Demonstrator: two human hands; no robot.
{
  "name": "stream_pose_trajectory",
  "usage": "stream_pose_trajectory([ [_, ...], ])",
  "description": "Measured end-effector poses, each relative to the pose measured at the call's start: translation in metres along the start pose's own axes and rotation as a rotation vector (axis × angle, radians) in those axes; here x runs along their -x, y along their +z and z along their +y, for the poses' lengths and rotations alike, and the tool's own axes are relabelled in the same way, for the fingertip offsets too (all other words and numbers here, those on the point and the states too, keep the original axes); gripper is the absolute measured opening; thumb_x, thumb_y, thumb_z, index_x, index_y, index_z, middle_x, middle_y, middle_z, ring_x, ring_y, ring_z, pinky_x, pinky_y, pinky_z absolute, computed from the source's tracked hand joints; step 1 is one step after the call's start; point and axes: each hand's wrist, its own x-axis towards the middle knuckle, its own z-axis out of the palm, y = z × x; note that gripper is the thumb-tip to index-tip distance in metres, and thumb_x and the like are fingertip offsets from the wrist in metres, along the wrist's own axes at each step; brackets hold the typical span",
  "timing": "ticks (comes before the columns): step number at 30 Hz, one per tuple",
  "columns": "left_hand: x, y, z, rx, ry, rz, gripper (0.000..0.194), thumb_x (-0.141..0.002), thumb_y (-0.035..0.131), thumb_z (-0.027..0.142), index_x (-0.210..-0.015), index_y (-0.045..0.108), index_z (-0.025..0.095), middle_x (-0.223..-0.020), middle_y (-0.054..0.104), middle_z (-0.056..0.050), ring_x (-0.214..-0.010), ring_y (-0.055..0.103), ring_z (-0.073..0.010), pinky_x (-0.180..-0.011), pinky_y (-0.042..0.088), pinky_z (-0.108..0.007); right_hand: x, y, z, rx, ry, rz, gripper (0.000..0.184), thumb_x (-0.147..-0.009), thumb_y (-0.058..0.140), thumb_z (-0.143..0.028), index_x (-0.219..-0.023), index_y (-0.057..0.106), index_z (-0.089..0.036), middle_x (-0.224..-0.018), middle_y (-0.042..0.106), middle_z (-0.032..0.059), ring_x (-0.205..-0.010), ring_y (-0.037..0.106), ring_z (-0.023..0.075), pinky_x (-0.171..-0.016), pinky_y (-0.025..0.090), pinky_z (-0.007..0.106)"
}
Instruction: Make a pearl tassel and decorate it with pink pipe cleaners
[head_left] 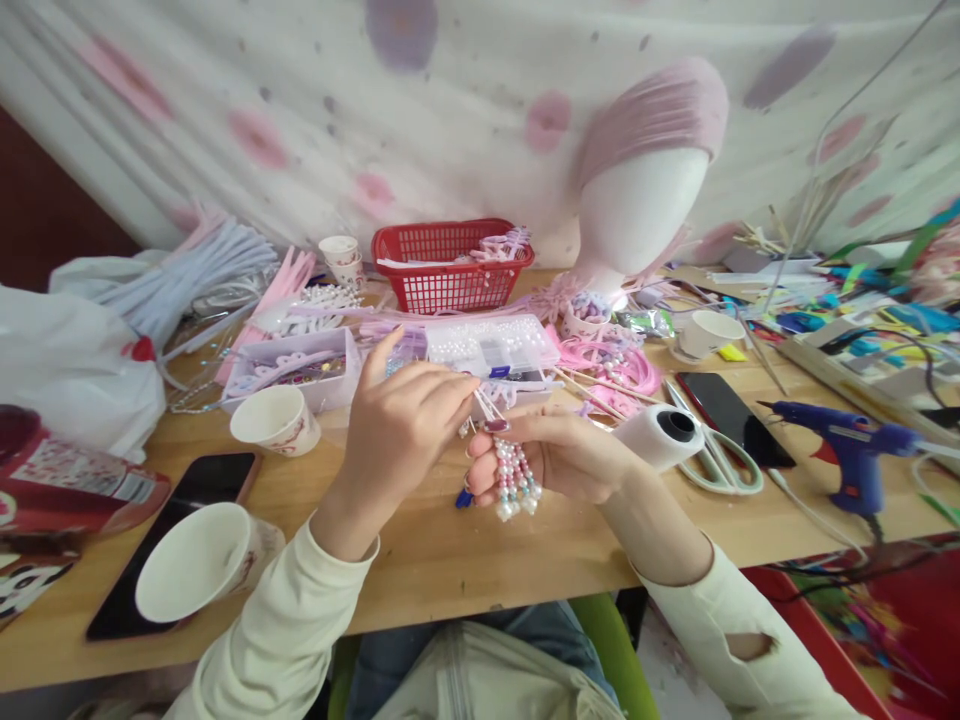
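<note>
**A slackened pinch could undo the beaded tassel (514,482)**

The two hands work close together above the near middle of the surface (442,572). The left hand (409,412) pinches thin white strands (489,404) at its fingertips; the right hand (574,452) grips the tassel at its top, thumb against a small purple piece (496,425), while the pearl and pink rows hang free below. If either pinch eased, the strands could slacken and the purple piece might twist or slide. The hanging rows, swinging loose, could also tangle with each other. A dark blue item (464,497) shows by the right fingertips; whether it is held cannot be told.

Just beyond the hands, on the far side, sits a clear bead box (487,345); a knuckle catching its edge could jolt it and scatter what is inside.

To the right, a spool (660,438) lies beside the scissors (720,462), close to the right wrist, so a sideways sweep could set it rolling. Farther right, the glue gun (855,440) would be a burn risk if hot, which cannot be seen.

To the near left, a paper cup (196,565) tilts on a phone (191,505); a bump from the left sleeve (289,610) could topple it.
</note>
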Motion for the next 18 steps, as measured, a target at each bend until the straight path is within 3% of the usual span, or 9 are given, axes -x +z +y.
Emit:
stream_pose_trajectory([
  [5,-0.0003,0.0014,-0.0039,-0.032,0.057,0.003,0.018,-0.097,0.061,0.012,-0.094,0.078,0.018,-0.088,0.084,-0.006,-0.079,0.078,-0.0236,-0.110,0.048,-0.058,-0.0009,-0.0010,0.0005,-0.005,0.028,-0.008,0.020,-0.090,0.072,-0.026,-0.099,0.076,-0.008,-0.085,0.082,0.0104,-0.082,0.079,0.0192,-0.084,0.060,0.032],
  [11,-0.0045,0.0043,-0.0055,-0.089,0.030,-0.020,0.024,-0.098,0.058,0.012,-0.090,0.078,0.022,-0.085,0.084,-0.002,-0.078,0.077,-0.0215,-0.111,0.046,-0.058,-0.0045,-0.0025,0.0037,-0.016,0.029,0.015,0.020,-0.088,0.072,-0.027,-0.095,0.076,-0.009,-0.085,0.082,0.0100,-0.080,0.079,0.0197,-0.081,0.060,0.032],
  [14,-0.0060,0.0055,-0.0074,-0.116,0.010,-0.051,0.025,-0.098,0.058,0.012,-0.086,0.077,0.021,-0.080,0.083,-0.003,-0.076,0.076,-0.0225,-0.102,0.052,-0.055,-0.0043,-0.0044,0.0066,-0.020,0.011,0.045,0.019,-0.087,0.071,-0.027,-0.093,0.077,-0.010,-0.083,0.082,0.0096,-0.079,0.079,0.0196,-0.080,0.060,0.031],
  [18,-0.0070,-0.0040,-0.0050,-0.006,-0.105,-0.161,0.028,-0.094,0.054,0.007,-0.103,0.078,0.019,-0.102,0.084,-0.009,-0.098,0.076,-0.0281,-0.091,0.058,-0.048,-0.0022,-0.0052,0.0069,-0.060,0.009,0.065,0.018,-0.087,0.072,-0.027,-0.091,0.077,-0.011,-0.084,0.082,0.0094,-0.080,0.079,0.0191,-0.082,0.060,0.031],
])
